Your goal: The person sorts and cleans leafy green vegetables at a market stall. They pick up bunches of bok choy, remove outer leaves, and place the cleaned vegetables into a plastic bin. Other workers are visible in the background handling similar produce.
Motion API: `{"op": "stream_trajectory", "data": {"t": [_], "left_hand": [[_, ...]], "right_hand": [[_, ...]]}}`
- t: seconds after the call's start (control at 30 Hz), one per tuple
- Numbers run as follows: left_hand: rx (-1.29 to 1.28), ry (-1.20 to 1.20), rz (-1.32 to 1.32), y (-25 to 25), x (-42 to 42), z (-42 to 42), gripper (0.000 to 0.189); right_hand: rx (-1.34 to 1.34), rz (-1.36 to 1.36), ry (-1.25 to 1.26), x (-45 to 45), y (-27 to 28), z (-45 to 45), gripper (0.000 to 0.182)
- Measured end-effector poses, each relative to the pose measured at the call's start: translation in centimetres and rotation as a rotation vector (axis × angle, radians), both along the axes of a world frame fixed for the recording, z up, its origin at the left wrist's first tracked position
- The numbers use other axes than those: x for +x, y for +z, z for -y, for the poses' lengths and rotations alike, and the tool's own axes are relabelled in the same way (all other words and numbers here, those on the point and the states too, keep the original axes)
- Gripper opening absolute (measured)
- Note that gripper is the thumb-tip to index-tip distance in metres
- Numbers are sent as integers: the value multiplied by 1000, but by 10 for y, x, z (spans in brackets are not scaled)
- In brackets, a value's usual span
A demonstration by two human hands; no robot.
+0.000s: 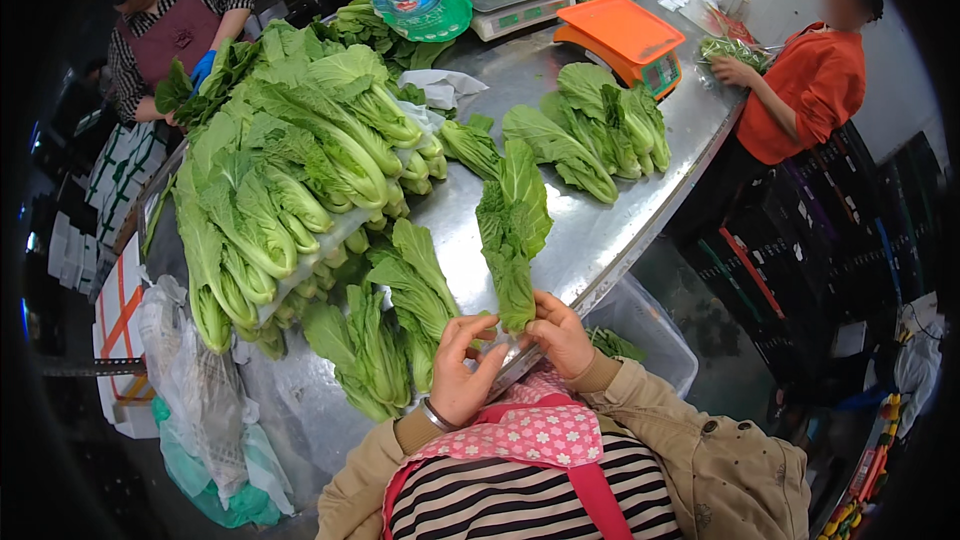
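My right hand [561, 335] pinches the pale base of a leafy green cabbage head [514, 232], whose leaves point away from me over the metal table [465, 229]. Just left of that base is my left hand [466, 369], its thumb and fingers apart, with a bracelet at the wrist. Whether its fingertips touch the leaf edge is hard to tell. Loose heads of the same greens [367, 352] lie beside my left hand. Farther left rises a large stacked pile of greens [292, 157], with plastic sheeting between layers. Another small group of heads [600, 124] rests at the right.
An orange scale [622, 30] and a grey scale [517, 4] stand toward the back. Below the table's right edge is a clear plastic bin [652, 330]. Plastic bags [199, 382] hang at the left. Co-workers handle greens around the table; black crates [795, 217] are stacked right.
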State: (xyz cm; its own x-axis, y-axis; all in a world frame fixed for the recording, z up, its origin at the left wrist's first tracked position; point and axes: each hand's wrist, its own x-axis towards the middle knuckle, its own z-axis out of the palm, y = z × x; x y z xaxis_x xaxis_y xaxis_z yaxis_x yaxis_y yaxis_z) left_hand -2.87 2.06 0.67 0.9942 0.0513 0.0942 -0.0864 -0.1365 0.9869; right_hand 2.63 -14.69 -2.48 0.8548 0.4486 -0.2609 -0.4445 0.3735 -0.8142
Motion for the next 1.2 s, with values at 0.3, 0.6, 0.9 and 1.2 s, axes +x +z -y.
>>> {"op": "stream_trajectory", "data": {"t": [0.3, 0.6, 0.9, 1.2], "left_hand": [[-220, 101, -173, -14, 1, -2, 51], [-431, 91, -397, -15, 4, -6, 61], [-292, 26, -358, -13, 3, -1, 49], [-223, -70, -337, -24, -3, 12, 47]], "right_hand": [[-131, 38, 44, 1, -3, -2, 52], [-108, 11, 184, -13, 3, -9, 52], [-18, -110, 228, -18, 3, 4, 45], [100, -252, 184, -37, 1, 23, 35]]}}
